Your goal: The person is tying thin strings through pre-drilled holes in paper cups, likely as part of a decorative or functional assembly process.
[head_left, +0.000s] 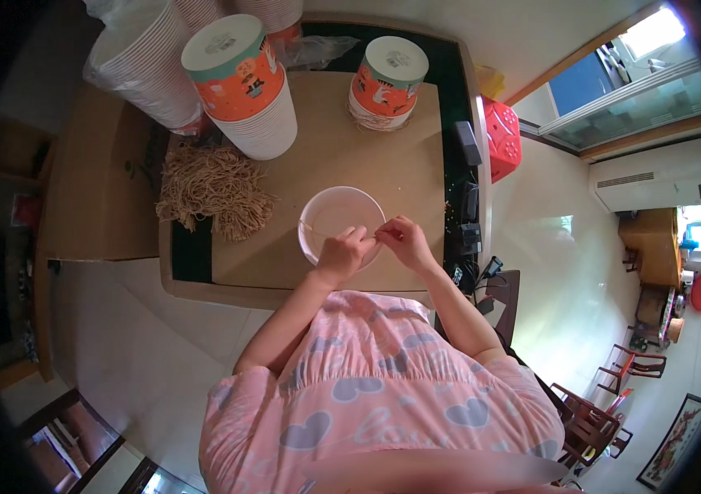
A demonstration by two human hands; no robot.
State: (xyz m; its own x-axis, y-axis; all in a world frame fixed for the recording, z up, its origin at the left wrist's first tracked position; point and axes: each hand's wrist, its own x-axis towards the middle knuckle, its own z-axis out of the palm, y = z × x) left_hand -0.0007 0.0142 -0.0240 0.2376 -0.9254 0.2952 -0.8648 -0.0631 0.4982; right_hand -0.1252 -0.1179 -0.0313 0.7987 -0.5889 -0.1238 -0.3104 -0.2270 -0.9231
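An open white paper bucket (330,206) stands upright on the brown board in front of me. My left hand (345,255) is closed in a pinch over its near rim. Just to the right, my right hand (406,243) pinches at the rim, its fingertips almost meeting the left ones. A thin tan string (309,226) shows at the bucket's left side and runs toward my left fingers; a short piece shows between both hands. A heap of tan paper strings (217,189) lies to the left of the bucket.
A tall stack of upturned orange-and-white buckets (243,86) stands at the back left, beside plastic-wrapped stacks (141,62). A shorter upturned stack (383,86) with strings around its base is at the back right. Black adapters (469,198) line the table's right edge, near a red stool (500,140).
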